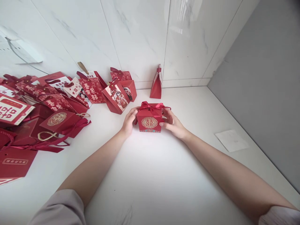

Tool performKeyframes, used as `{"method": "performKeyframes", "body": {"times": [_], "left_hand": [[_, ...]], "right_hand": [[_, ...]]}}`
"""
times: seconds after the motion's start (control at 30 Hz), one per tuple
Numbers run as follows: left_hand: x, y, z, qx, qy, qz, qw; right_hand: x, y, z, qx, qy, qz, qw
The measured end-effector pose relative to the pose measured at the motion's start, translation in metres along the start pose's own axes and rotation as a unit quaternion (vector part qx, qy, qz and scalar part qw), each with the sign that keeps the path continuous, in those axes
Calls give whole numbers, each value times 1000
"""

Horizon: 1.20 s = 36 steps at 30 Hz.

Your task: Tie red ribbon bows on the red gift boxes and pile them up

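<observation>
A red gift box [143,127] with a gold round emblem on its front stands upright on the white table, in the middle of the head view. Across its top a dark red ribbon [152,107] is tied in a bow. My left hand [129,121] presses against the box's left side, most of its fingers hidden behind it. On the opposite side my right hand [175,124] grips the box, thumb at the front right edge and fingers towards the back. A red cord end shows by the right fingers.
Many red gift boxes and bags lie heaped on the left, among them a ribboned box [67,117]. A slanted box [116,97] and a narrow one [156,84] stand near the tiled wall. A white paper square [232,140] lies right, near the grey panel [264,81].
</observation>
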<state>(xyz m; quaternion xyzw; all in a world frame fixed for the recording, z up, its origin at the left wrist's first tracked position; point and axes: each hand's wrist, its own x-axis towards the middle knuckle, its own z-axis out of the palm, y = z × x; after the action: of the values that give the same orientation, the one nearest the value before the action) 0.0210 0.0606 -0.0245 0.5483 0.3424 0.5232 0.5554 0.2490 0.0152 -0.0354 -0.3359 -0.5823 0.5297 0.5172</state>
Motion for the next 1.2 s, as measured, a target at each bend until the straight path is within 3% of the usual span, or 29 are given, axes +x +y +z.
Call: {"method": "performKeyframes", "body": {"times": [0.23,0.43,0.53,0.63,0.7,0.87,1.07,1.2], "left_hand": [[0,3,0,-24,-13,-17,999],[2,5,-3,5,-1,-20,1000],[4,6,-6,19,43,23,999],[6,8,-8,19,117,49,992],[6,10,-8,-7,137,44,990],[4,17,-3,-56,97,13,994],[3,6,-2,-4,143,24,989],[3,1,-1,26,131,13,991]], "right_hand": [[1,1,2,58,20,-1,998],[-2,-1,2,-60,55,-76,994],[-3,-3,4,-129,49,-106,985],[-2,-4,7,-144,48,-90,984],[-2,-3,8,-144,53,-82,985],[-2,-4,8,-137,58,-79,986],[-1,-2,7,-129,61,-84,986],[-1,-1,7,-129,55,-86,986]]}}
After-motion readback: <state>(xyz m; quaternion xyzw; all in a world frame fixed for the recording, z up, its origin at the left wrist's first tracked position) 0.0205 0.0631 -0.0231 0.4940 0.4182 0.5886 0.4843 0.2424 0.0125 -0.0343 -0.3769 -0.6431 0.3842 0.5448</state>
